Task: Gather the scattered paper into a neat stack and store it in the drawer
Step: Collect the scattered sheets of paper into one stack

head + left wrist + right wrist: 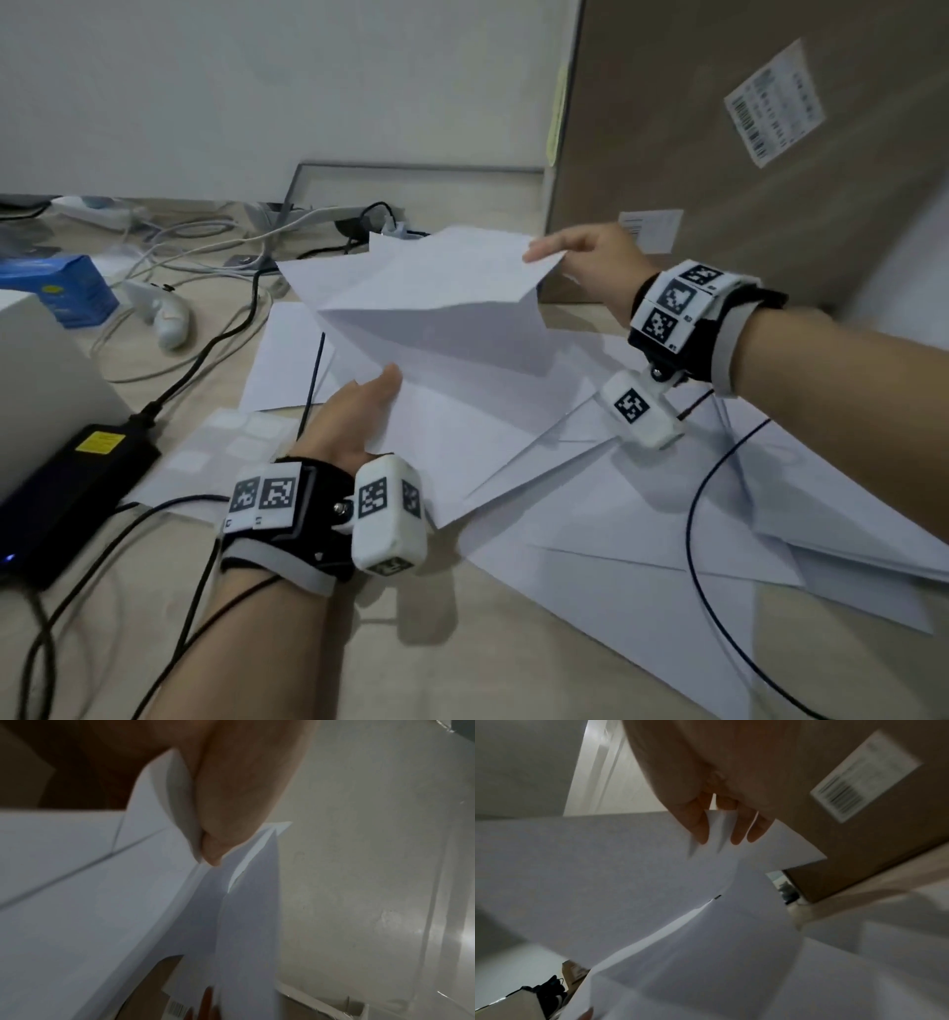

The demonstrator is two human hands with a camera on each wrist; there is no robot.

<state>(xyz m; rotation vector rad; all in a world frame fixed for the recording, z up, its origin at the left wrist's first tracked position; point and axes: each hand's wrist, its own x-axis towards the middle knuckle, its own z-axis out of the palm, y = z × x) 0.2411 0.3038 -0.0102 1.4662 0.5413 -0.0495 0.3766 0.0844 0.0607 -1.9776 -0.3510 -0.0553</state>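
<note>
Both hands are pinching a few loose sheets (pixel 436 308) up off the surface (pixel 462 668): left hand (pixel 354 416) at the near corner, right hand (pixel 590 262) at the far one. The rest of the paper (pixel 642 514) is scattered underneath. Sheets look misaligned, so one could easily slip out or crease.

both forearms reach forward, each with a strapped band at the wrist; the left hand (pixel 354 416) is low and near, thumb on top, pinching the near edge of the lifted sheets (pixel 436 308); the right hand (pixel 590 262) is raised farther out, its fingers (pixel 736 829) pinching the far corner
</note>
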